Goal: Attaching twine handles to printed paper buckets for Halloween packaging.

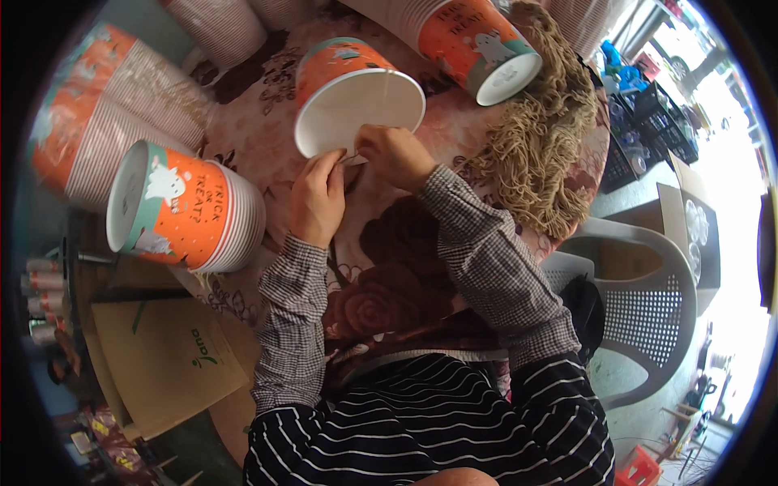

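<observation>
A paper bucket (339,59), orange and teal outside and white inside, lies on its side with its mouth toward me. Just below its near rim my two hands come together. My left hand (318,198) pinches a thin cord (349,158) between thumb and fingers. Close beside it, my right hand (393,156) is closed on the same cord, its fingertips partly hidden. A beige strand hangs at the bucket's upper right rim. To the right lies a large bundle of beige cords (539,138).
Nested orange buckets stand at the left (190,206), and another stack (478,49) lies at the top right. More wrapped stacks (130,121) crowd the far left. A flowered cloth (389,300) covers the table. A cardboard box (166,364) and a grey plastic chair (648,316) flank me.
</observation>
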`<state>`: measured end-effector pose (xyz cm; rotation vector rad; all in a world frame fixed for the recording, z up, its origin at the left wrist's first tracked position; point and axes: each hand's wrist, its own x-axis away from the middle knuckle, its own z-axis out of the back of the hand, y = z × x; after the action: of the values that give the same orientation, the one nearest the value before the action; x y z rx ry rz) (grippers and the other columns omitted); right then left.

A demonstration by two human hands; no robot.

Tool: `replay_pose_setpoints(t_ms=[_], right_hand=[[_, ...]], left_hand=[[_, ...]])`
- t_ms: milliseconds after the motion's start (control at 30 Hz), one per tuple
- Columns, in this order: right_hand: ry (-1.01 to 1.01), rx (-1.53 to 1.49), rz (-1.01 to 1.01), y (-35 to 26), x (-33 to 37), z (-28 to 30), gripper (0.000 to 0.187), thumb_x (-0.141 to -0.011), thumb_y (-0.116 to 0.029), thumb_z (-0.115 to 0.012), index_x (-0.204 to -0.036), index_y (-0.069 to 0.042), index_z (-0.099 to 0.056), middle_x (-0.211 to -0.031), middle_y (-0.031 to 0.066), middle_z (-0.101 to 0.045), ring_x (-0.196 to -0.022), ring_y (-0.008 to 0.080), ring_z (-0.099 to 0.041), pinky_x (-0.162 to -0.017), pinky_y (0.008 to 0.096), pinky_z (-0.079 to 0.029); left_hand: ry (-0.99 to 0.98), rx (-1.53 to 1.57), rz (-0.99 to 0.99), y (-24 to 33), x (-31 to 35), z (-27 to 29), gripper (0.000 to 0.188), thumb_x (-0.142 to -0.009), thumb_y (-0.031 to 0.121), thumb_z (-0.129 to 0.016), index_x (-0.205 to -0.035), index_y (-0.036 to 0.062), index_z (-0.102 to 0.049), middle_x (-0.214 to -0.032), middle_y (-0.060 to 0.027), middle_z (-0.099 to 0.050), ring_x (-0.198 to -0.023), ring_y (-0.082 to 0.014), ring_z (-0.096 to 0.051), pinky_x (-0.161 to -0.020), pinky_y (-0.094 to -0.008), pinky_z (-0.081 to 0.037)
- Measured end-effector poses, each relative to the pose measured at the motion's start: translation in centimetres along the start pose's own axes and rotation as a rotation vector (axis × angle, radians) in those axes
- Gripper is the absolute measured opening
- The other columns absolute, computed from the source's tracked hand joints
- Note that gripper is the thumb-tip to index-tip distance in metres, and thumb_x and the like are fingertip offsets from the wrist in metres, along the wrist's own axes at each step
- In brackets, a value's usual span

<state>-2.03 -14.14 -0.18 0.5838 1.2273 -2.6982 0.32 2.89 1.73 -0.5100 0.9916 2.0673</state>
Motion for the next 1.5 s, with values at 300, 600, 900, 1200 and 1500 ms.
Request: replay_pose_setpoints(t_ms=[300, 600, 900, 1200, 1500], right_hand=[[0.023, -0.058, 0.004, 0.6, 0.3, 0.6, 0.013, -0.081, -0.012, -0.063, -0.090, -0.002, -0.063, -0.081, 0.0166, -0.066, -0.080, 0.0328, -0.065, -0.071, 0.0394, -0.050], [0.108, -0.090, 0.014, -1.7, 0.0, -0.7, 0.011, -0.080, -0.010, -0.063, -0.088, -0.002, -0.063, -0.081, 0.0179, -0.066, -0.079, 0.0343, -0.065, -0.071, 0.0394, -0.051], [0.196, -0.061, 0.004, 0.2, 0.8, -0.2, 0.011, -0.079, -0.014, -0.062, -0.084, -0.004, -0.063, -0.081, 0.0163, -0.066, -0.078, 0.0353, -0.064, -0.070, 0.0429, -0.050], [0.135, -0.053, -0.026, -0.4, 0.7, 0.7, 0.014, -0.080, -0.015, -0.064, -0.088, -0.003, -0.064, -0.079, 0.0158, -0.066, -0.075, 0.0302, -0.066, -0.068, 0.0376, -0.051], [-0.126, -0.701, -0.339, -0.7, 0.9, 2.8, 0.015, -0.089, -0.015, -0.058, -0.095, -0.001, -0.060, -0.100, 0.0070, -0.067, -0.079, 0.0111, -0.063, -0.062, 0.0229, -0.050]], left_hand=[[-0.321, 0.840, 0.498, 10.5, 4.7, 5.3, 0.031, -0.092, 0.013, -0.059, -0.120, 0.0020, -0.048, -0.076, -0.0059, -0.059, -0.071, -0.0137, -0.060, -0.068, -0.0266, -0.050], [-0.854, 1.701, 0.789, 23.5, 2.8, 12.8, 0.079, -0.097, 0.034, -0.050, -0.149, 0.0048, 0.003, -0.135, -0.0163, -0.043, -0.129, -0.0226, -0.040, -0.106, -0.0378, -0.032], [-1.317, 1.575, 0.477, 25.8, 1.0, 12.1, 0.061, -0.093, 0.019, -0.052, -0.141, -0.0071, -0.023, -0.112, -0.0158, -0.055, -0.105, -0.0225, -0.053, -0.093, -0.0340, -0.044], [-1.387, 0.364, -0.581, 27.9, 1.2, 11.3, 0.058, -0.098, 0.022, -0.040, -0.147, 0.0005, -0.016, -0.135, -0.0181, -0.049, -0.124, -0.0370, -0.045, -0.106, -0.0472, -0.037], [-0.163, 0.195, -0.044, 8.9, 2.7, 3.4, 0.012, -0.084, 0.004, -0.059, -0.095, 0.0009, -0.062, -0.088, -0.0151, -0.064, -0.084, -0.0291, -0.064, -0.073, -0.0356, -0.050]])
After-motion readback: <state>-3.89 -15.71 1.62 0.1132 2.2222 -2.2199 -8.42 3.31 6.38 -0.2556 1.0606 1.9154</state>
